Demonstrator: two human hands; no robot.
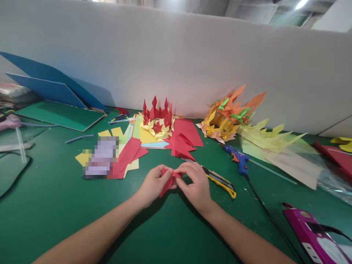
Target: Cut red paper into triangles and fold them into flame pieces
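Note:
A small folded piece of red paper (165, 187) is held between both hands near the middle of the view. My left hand (154, 183) pinches its left side, thumb on top. Fingers of my right hand (194, 182) close on the right side of the same paper, and they partly cover it. Just beyond the hands lie pointed red paper pieces (180, 146). A yellow and black utility knife (221, 181) rests right beside my right hand.
Behind stands a red and cream paper crown (156, 123); orange and yellow crowns (220, 124) are to its right. A blue glue gun (240, 159) trails a cord to a magenta power strip (310, 227). Red strips (129, 154) lie left, blue boards (49, 88) far left, on the green table (55, 212).

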